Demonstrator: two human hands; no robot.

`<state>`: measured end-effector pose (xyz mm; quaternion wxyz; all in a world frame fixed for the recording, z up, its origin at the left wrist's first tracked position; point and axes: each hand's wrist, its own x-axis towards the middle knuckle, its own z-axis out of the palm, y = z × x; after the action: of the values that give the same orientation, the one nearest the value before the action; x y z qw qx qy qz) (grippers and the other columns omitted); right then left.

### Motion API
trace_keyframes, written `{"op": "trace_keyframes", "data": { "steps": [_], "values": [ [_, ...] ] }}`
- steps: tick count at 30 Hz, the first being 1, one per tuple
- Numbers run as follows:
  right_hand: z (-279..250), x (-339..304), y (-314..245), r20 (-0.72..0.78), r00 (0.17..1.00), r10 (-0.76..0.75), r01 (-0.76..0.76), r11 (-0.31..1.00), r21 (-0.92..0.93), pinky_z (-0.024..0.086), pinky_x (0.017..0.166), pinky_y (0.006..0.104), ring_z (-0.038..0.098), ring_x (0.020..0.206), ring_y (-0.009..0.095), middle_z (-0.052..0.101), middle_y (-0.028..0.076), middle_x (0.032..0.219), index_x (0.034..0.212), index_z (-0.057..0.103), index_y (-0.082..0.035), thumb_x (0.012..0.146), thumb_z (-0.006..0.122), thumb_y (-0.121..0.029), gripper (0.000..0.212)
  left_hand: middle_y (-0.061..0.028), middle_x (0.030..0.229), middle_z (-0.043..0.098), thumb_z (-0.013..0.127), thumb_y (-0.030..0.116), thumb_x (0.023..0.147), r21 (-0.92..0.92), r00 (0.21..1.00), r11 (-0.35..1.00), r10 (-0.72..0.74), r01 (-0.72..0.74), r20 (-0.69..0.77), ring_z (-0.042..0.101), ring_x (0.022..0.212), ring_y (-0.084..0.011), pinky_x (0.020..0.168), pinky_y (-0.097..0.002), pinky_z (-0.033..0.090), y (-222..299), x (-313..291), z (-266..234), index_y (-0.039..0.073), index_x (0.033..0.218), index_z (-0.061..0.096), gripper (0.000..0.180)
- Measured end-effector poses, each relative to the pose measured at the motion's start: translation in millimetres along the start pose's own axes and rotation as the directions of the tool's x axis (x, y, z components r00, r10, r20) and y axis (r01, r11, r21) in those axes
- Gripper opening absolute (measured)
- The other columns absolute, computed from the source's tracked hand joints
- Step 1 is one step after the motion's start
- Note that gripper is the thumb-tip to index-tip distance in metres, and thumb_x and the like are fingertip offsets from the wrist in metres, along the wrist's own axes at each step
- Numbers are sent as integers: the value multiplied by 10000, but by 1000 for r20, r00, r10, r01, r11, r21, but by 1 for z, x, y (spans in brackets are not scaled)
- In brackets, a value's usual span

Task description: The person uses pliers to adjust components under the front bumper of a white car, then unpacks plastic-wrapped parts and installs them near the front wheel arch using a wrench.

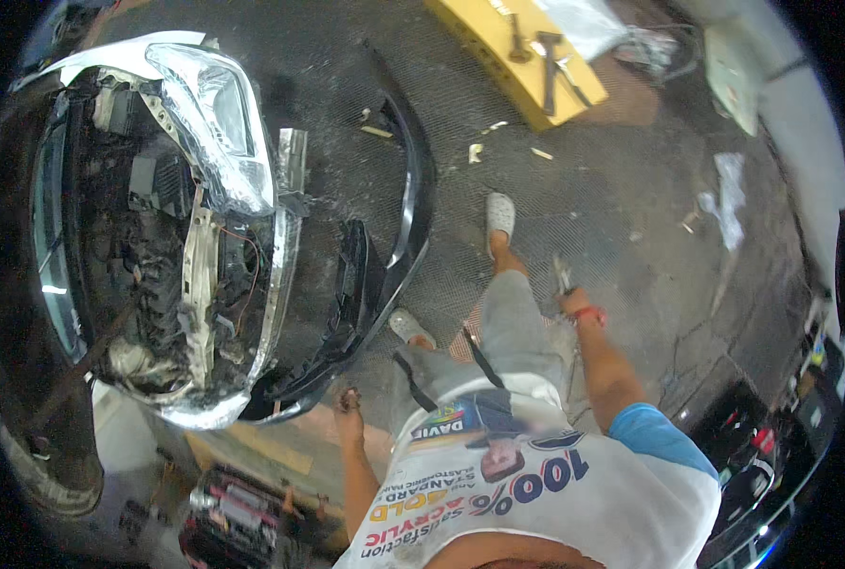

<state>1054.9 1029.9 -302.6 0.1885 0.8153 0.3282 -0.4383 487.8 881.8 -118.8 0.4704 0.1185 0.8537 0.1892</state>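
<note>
My right hand (571, 302), with a red band at the wrist, is closed around a metal hand tool that looks like pliers (562, 272). Its silvery jaws point away from me, over the floor. My left hand (349, 399) hangs low beside the near end of a black car bumper (413, 194), apart from it as far as I can see. The fingers there are curled, and whatever they may hold is too small to make out. The bumper lies curved on the floor in front of the car (195, 284), whose front is stripped and engine bay exposed.
A plastic-wrapped headlight (223, 104) sits at the car's far front corner. Ahead, a hammer (549, 71) and other tools lie on a yellow box (498, 57). Scraps and clear plastic (729, 199) litter the floor. Dark equipment (740, 446) stands at the right.
</note>
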Motion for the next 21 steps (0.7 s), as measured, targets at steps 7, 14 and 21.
{"op": "trace_keyframes", "data": {
  "steps": [7,14,21],
  "values": [
    [-157,281,-146,-174,964,-200,206,978,22,513,879,495,669,1057,432,701,276,1062,1157,690,5,860,715,-419,518,-167,1270,629,635,298,979,569,940,803,-32,-178,340,633,1124,-314,963,-391,498,142,-58,152,53,1302,582,409],
    [-229,517,-184,-283,928,-242,271,960,67,508,868,466,681,1005,389,693,263,1047,1163,606,49,852,738,-388,553,-163,1243,643,652,279,970,531,946,846,-131,-49,297,629,1138,-305,962,-395,499,172,-40,242,68,1299,577,397],
    [-225,564,-204,-447,764,-466,419,885,-206,493,959,469,633,1104,437,651,274,1192,1290,538,32,882,703,-330,570,-137,1280,635,614,218,996,506,952,859,-211,72,222,640,1138,-272,974,-389,509,175,-50,261,65,1328,570,368]
  ]
}}
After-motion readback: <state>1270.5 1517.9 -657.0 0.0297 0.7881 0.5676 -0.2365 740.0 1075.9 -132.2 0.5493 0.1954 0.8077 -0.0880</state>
